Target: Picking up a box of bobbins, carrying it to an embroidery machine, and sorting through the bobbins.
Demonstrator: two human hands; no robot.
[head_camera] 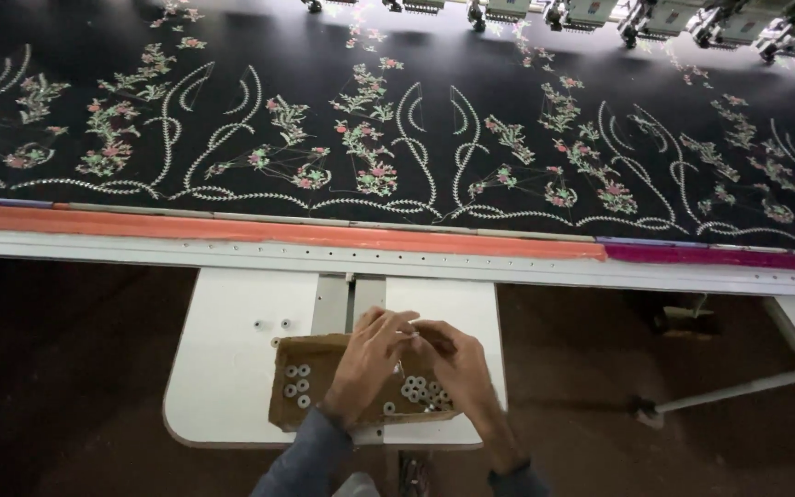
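My left hand [368, 361] and my right hand [454, 361] meet fingertip to fingertip above a shallow brown cardboard box [288, 416] that sits on a small white table [232, 368]. Both hands pinch something small between them; I cannot make out what it is. The box holds several small round white bobbins [297, 384], some on its left side and a cluster under my right hand. Two more bobbins [271, 324] lie loose on the table just beyond the box.
Beyond the table runs a long embroidery machine frame with an orange strip [278, 230] and a magenta strip [720, 255]. Black fabric [397, 55] with floral embroidery is stretched across it. Machine heads [591, 13] line the far edge. Dark floor lies on both sides.
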